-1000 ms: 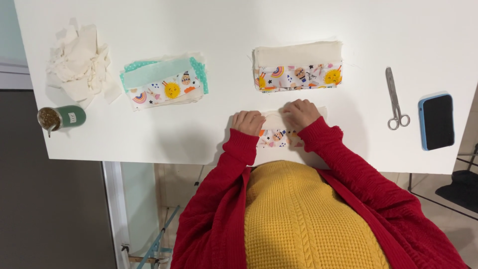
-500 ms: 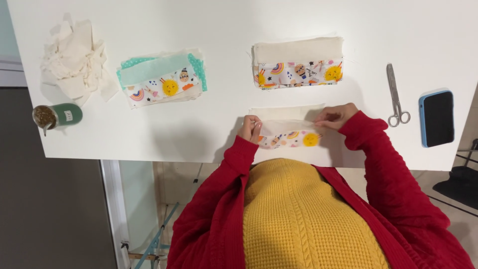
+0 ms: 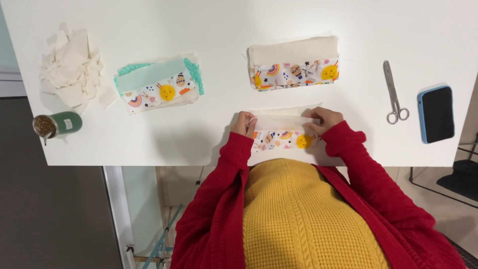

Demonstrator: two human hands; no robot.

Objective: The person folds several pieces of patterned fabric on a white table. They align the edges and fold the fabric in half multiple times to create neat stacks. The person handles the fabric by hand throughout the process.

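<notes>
Change: since half a second ago both hands sit at much the same spots on the fabric piece, the right one drawn slightly inward along its top edge; a second ago they were close together near its middle.
Scrap pile (image 3: 74,65): crumpled cream fabric offcuts at the far left of the white table (image 3: 199,20).
Green jar (image 3: 57,124): lies on its side just below the scraps, open mouth facing left.
Teal-topped stack (image 3: 158,84): printed and teal fabric pieces, tilted a little, left of centre.
Left hand (image 3: 244,123): fingers curled, pinching the left end of the fabric piece.
Fabric piece (image 3: 283,130): cream strip over a colourful print band, flat at the table's near edge, between the two hands.
Cream-topped stack (image 3: 294,62): lies straight beyond the held piece, apart from it.
Right hand (image 3: 322,118): fingers bent, gripping the piece's upper right edge.
Scissors (image 3: 394,93): closed, handles toward the person, right of the hands.
Phone (image 3: 436,113): blue case, dark screen up, just right of the scissors.
</notes>
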